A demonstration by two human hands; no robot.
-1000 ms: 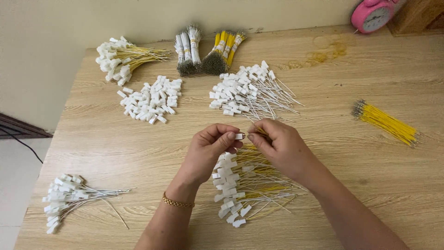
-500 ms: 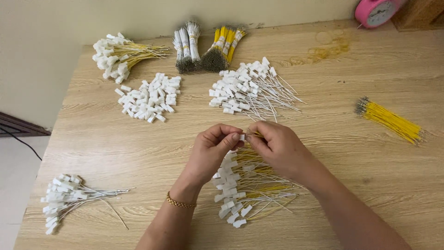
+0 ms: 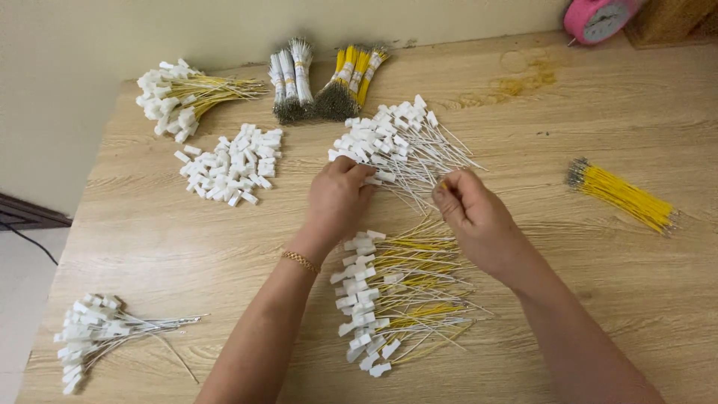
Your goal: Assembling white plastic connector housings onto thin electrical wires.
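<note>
Left hand (image 3: 338, 200) fingers pinch a white connector at the near edge of the white-wire pile (image 3: 396, 146) mid-desk, right hand (image 3: 473, 213) fingers pinch its thin wire: light, floppy, tangle-prone, best gripped at the rigid plastic housing.

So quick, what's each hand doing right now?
Left hand: fingers closed on a white connector at the pile of white-wire connectors.
Right hand: fingertips pinched together; what they hold cannot be told.

Five heaps of wires with white connectors (image 3: 400, 142), one pile of loose connectors (image 3: 232, 164) (all white), three wire bundles (image 3: 624, 196).
</note>
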